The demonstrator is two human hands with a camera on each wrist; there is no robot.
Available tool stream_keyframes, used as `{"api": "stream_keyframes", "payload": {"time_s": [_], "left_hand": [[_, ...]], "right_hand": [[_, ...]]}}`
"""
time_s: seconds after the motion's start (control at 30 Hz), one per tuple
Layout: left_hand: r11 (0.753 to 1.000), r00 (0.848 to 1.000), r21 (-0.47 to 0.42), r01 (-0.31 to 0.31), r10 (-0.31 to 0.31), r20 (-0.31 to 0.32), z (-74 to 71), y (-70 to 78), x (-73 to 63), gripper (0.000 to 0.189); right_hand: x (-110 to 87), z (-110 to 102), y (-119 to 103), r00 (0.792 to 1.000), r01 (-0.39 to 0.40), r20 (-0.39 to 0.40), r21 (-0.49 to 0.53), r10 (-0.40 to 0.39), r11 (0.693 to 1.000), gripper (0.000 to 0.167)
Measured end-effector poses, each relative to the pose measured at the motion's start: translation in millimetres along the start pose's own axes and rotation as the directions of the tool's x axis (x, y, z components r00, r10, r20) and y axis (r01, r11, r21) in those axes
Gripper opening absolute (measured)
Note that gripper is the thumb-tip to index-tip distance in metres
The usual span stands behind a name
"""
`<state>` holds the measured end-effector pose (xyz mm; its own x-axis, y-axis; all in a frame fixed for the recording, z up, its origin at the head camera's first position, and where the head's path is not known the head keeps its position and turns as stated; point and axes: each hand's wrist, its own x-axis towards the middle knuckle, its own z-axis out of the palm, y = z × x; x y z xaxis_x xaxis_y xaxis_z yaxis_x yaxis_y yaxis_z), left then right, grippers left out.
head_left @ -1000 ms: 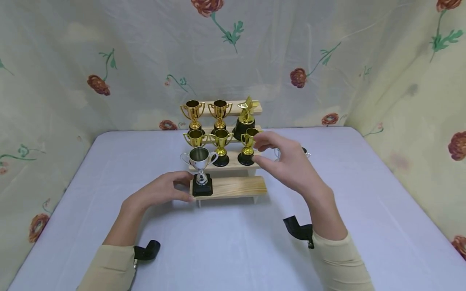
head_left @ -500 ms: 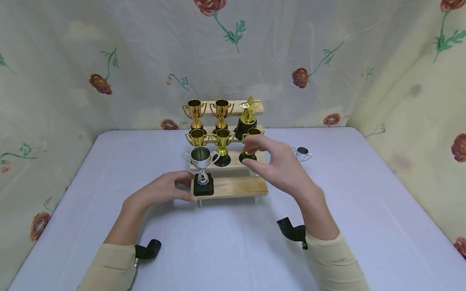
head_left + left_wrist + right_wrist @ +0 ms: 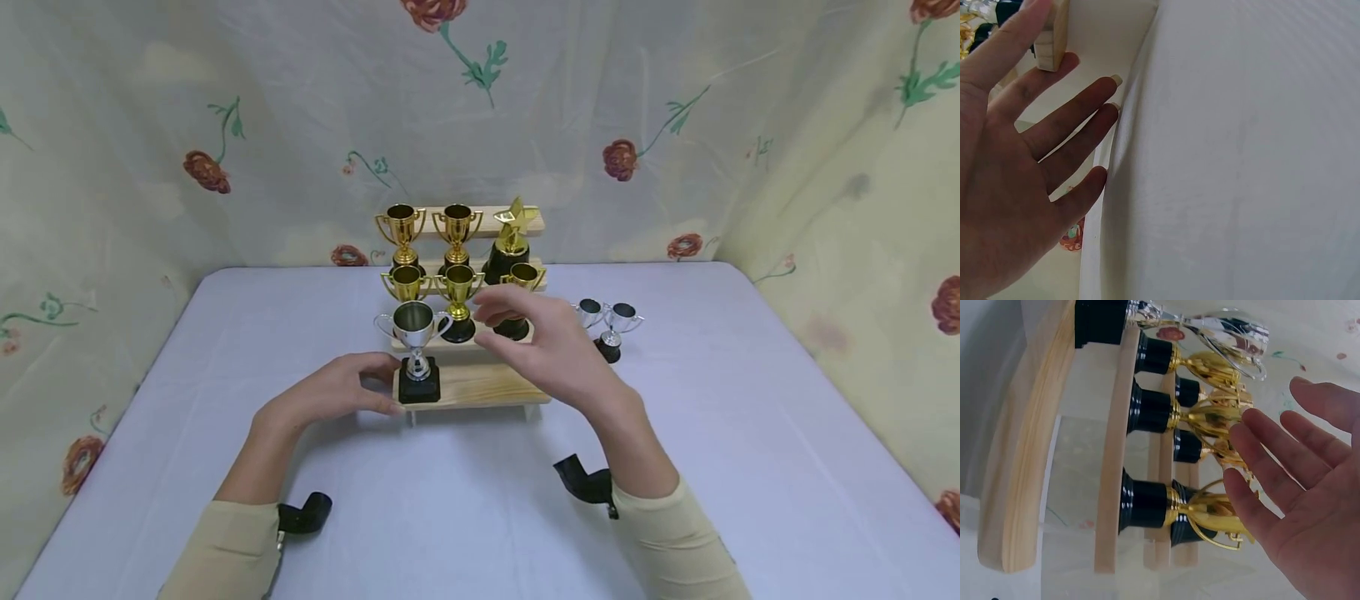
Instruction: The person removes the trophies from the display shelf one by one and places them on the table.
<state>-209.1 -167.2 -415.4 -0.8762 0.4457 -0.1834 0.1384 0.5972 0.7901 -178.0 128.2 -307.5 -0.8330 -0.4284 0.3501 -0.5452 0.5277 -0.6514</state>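
A tiered wooden display stand [image 3: 487,385] stands on the table. My left hand [image 3: 326,393] pinches the left end of its lowest shelf, thumb in front and index finger behind; its other fingers [image 3: 1075,150] spread out straight. A silver trophy cup [image 3: 413,327] on a black base stands upright beside that hand, at the shelf's left end. My right hand [image 3: 551,342] is in the air with nothing in it, fingers slightly bent, over the right part of the stand. It partly hides a gold trophy cup [image 3: 523,275] in the row behind.
More gold cups [image 3: 457,287] fill the upper shelves, with a gold star trophy [image 3: 513,229] at the back right. Two silver cups [image 3: 619,318] stand on the white-covered table [image 3: 712,417] right of the stand. Floral cloth [image 3: 300,125] hangs behind.
My right hand has moved left across the front of the stand, uncovering the two silver cups at the right. My left hand has stayed at the shelf's end.
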Motion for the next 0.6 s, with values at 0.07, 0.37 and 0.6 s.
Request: {"api": "stream_keyframes", "payload": {"time_s": [0.07,0.37,0.6], "left_hand": [[1.0,1.0,0.0,0.004,-0.004,-0.004,-0.6,0.5,-0.8,0.06],[1.0,1.0,0.0,0.017,-0.017,0.0,-0.8,0.4,-0.3,0.06],[1.0,1.0,-0.005,0.02,-0.02,-0.002,-1.1,0.3,-0.2,0.06]], "right_hand": [[2.1,4.2,-0.4,1.0,0.027,-0.005,0.017,-0.027,0.999,0.034],[9.3,23.8,2.3,0.999,0.048,-0.016,0.055,-0.047,0.997,0.035],[12.2,32.3,2.5,0.999,0.031,-0.026,0.089,-0.029,0.996,0.035]]}}
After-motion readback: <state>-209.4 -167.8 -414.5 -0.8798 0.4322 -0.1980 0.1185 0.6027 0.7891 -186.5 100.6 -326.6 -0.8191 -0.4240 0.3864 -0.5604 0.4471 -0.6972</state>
